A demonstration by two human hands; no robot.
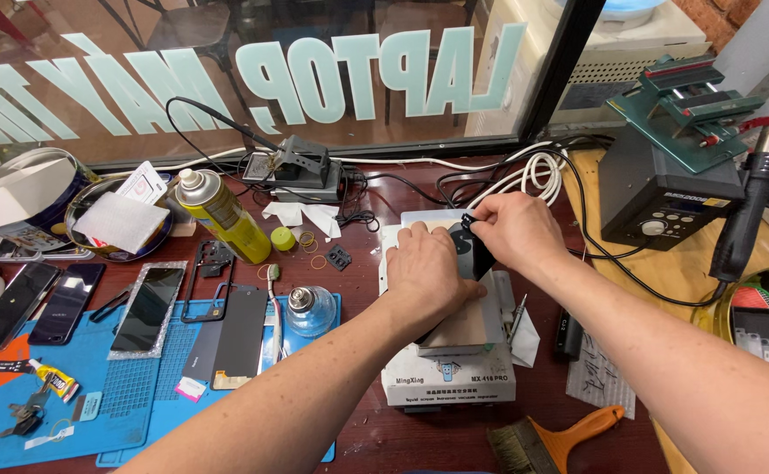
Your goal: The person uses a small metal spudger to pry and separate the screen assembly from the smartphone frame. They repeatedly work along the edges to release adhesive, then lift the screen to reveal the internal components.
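Dark red-brown wood makes up the workbench, which runs under a glass shopfront window with pale lettering stuck across it. Near the middle of the bench sits a white box-shaped heating plate machine, its flat top facing up.

On that top lies a dark phone, toward the far edge of the machine. The left hand lies flat over it, palm down, fingers together and pressing the phone's near part against the plate; the thumb sits along the phone's right side. The right hand comes in from the right and pinches the phone's far upper corner between thumb and forefinger, the other fingers curled in tight. Both hands touch the phone, and they nearly meet over it.

Left of the machine, a blue work mat covers the bench's near left corner. On it lie a phone with a glitter-edged frame, a bare dark screen panel and a small glass bottle. Off the mat's far edge stands a yellow spray can, tilted. At the bench's left edge two more dark phones lie side by side.

Just right of the machine's near corner lies an orange-handled brush. On the lighter table at the right stand a dark hot-air station and its black handpiece.
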